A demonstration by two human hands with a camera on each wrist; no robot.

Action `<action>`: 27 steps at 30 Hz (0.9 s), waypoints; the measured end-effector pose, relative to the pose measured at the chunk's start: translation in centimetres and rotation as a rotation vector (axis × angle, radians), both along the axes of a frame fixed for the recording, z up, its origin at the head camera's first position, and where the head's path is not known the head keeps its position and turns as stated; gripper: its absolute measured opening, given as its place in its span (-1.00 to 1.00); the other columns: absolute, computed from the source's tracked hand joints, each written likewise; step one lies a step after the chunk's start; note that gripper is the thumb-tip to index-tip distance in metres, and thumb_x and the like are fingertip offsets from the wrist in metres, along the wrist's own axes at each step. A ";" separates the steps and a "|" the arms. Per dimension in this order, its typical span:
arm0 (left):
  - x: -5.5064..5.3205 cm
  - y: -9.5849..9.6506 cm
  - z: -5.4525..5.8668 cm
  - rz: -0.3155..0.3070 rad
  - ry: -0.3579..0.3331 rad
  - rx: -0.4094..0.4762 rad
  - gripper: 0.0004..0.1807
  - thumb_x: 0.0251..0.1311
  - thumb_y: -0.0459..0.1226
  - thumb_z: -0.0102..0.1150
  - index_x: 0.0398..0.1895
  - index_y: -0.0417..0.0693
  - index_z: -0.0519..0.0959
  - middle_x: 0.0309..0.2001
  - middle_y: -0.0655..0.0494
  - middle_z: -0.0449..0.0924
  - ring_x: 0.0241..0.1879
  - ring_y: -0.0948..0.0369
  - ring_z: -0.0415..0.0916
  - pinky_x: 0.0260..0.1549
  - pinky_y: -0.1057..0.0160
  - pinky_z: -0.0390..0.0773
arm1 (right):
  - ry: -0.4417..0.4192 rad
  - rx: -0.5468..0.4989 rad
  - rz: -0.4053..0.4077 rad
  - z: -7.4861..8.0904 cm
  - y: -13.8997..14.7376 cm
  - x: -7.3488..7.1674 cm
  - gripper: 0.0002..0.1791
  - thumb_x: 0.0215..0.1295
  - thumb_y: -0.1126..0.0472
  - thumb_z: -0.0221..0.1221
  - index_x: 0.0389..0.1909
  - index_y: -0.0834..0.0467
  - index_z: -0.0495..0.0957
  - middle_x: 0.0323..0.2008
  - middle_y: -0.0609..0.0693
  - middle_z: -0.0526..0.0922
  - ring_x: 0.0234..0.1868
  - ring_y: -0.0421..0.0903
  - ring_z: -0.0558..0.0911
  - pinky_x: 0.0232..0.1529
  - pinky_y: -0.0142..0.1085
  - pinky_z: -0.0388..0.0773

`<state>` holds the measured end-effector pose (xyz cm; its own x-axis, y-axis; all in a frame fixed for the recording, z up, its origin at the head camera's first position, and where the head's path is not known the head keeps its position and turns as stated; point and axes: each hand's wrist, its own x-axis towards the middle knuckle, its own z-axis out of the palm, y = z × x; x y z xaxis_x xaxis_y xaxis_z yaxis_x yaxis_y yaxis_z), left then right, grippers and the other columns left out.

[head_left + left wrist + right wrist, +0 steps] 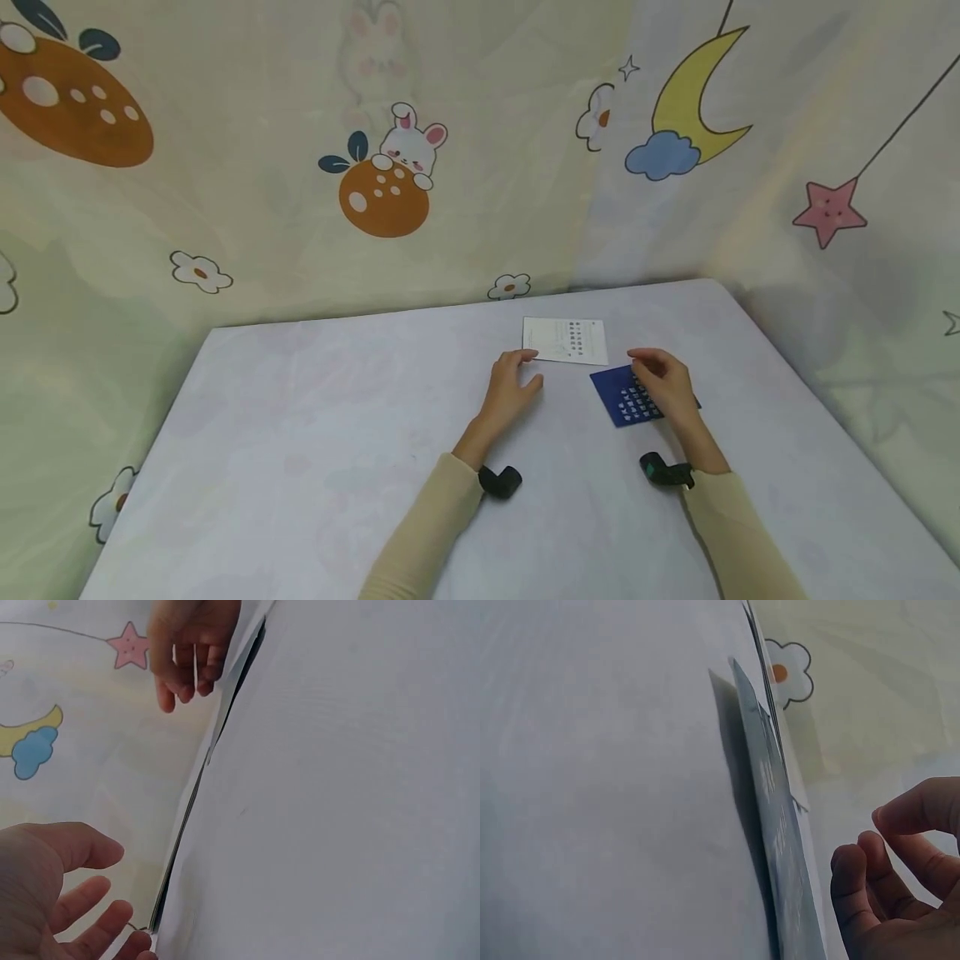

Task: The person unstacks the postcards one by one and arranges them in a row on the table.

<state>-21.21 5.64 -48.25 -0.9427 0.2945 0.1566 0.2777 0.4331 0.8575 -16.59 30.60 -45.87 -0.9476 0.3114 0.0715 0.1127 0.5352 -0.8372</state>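
Observation:
My left hand (507, 393) is just below the left corner of a white printed sheet (551, 339), its thumb and fingers spread apart; whether a fingertip touches the sheet I cannot tell. Over a dark blue sheet (617, 398) with rows of small white motifs hovers my right hand (667, 383), hiding its right part. In the right wrist view the blue sheet (769, 795) is seen nearly edge-on, lifted a little and casting a shadow. The right hand's fingers (849, 877) bend loosely beside it, with nothing visible between them.
Both sheets lie on a white-covered table (300, 433), toward its far right side. A cloth backdrop (262, 167) with cartoon prints hangs behind and around it. Black cameras sit on the left wrist (501, 482) and right wrist (665, 471).

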 end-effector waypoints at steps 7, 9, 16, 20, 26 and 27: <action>-1.3 -0.9 -0.1 0.029 -0.021 -0.019 -0.48 0.20 -0.33 0.19 0.24 -0.23 0.39 0.16 -0.17 0.35 0.20 -0.02 0.30 0.20 0.03 0.33 | 0.009 0.022 0.051 -0.1 -1.0 -1.1 -0.67 0.37 0.31 0.09 0.11 0.34 0.52 0.01 0.30 0.59 -0.04 0.08 0.55 -0.19 -0.54 0.39; -1.4 -1.2 -0.1 0.031 -0.035 -0.038 -0.47 0.20 -0.33 0.20 0.25 -0.25 0.38 0.18 -0.19 0.34 0.23 -0.06 0.27 0.21 0.00 0.32 | -0.008 0.026 0.059 -0.2 -1.3 -1.2 -0.65 0.37 0.31 0.09 0.13 0.33 0.51 0.03 0.31 0.59 -0.02 0.12 0.56 -0.22 -0.56 0.39; -1.8 -1.3 -0.8 0.028 -0.037 -0.062 -0.47 0.17 -0.33 0.23 0.22 -0.27 0.42 0.18 -0.21 0.34 0.25 -0.09 0.24 0.22 -0.03 0.29 | -0.087 0.006 0.048 -0.6 -2.1 -1.5 -0.59 0.38 0.25 0.08 0.21 0.29 0.47 0.09 0.28 0.53 0.03 0.13 0.54 -0.10 -0.33 0.46; -1.8 -1.2 -1.2 0.017 -0.005 -0.045 -0.51 0.16 -0.33 0.23 0.18 -0.27 0.46 0.18 -0.19 0.35 0.24 -0.09 0.23 0.21 -0.04 0.27 | -0.110 0.011 0.053 -0.6 -1.9 -1.7 -0.57 0.38 0.26 0.08 0.22 0.31 0.45 0.08 0.30 0.51 0.07 0.17 0.52 0.01 -0.13 0.47; -1.9 -1.1 -1.1 0.014 0.031 -0.039 -0.53 0.15 -0.34 0.23 0.15 -0.28 0.48 0.18 -0.18 0.35 0.25 -0.10 0.20 0.22 -0.06 0.24 | -0.150 0.044 0.120 -0.6 -1.7 -2.1 -0.52 0.34 0.26 0.10 0.24 0.37 0.41 0.07 0.33 0.49 0.04 0.17 0.50 0.02 -0.08 0.44; -1.9 -1.1 -1.1 0.009 0.036 -0.043 -0.53 0.15 -0.34 0.23 0.15 -0.28 0.48 0.18 -0.19 0.35 0.25 -0.11 0.20 0.23 -0.07 0.24 | -0.151 0.056 0.126 -0.7 -1.7 -2.1 -0.51 0.34 0.26 0.10 0.24 0.38 0.41 0.06 0.33 0.50 0.02 0.16 0.51 0.01 -0.09 0.44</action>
<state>-23.13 4.56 -49.30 -0.9393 0.2935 0.1778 0.3041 0.4722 0.8274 -18.72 28.92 -46.53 -0.9801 0.1891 -0.0610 0.1642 0.5980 -0.7845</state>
